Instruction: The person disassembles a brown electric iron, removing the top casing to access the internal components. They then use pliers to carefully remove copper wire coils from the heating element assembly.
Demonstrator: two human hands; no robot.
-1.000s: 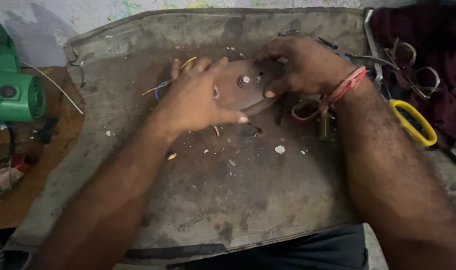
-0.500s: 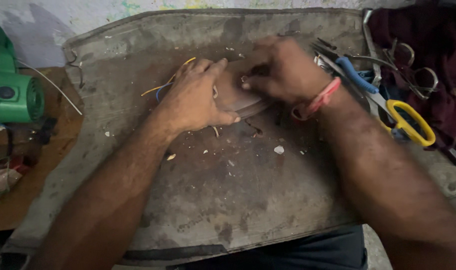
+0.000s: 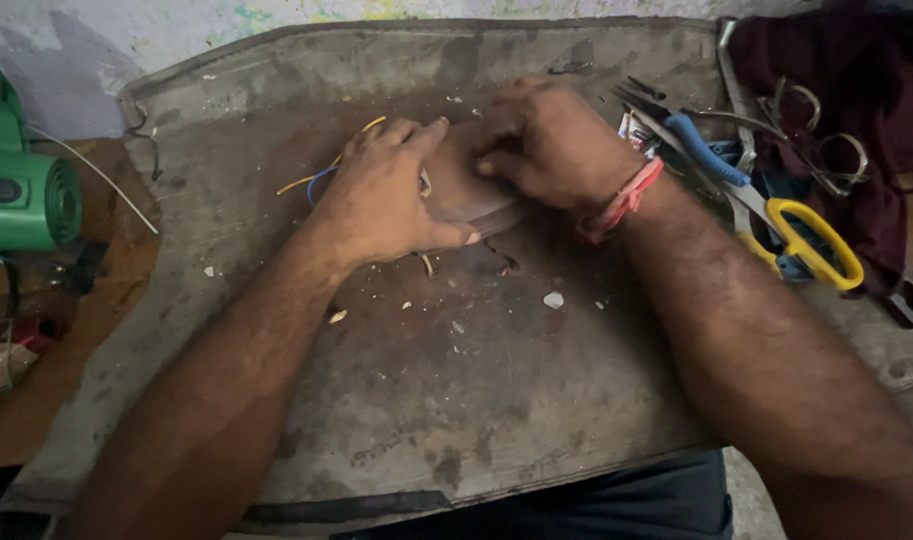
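Both hands now close over the rounded brown metal part (image 3: 473, 195) at 12 o'clock on the worn grey mat (image 3: 456, 400). The left hand (image 3: 381, 195) grips its left side; the right hand (image 3: 556, 145), earlier farther right, has slid onto its top, uncovering the yellow-handled scissors (image 3: 811, 240) at 3 o'clock.

Single head cam, looks steeply down and forward across work board (image 3: 396, 420) from its near edge. Close range: both forearms fill lower frame, far edge and wall at top. No second view.
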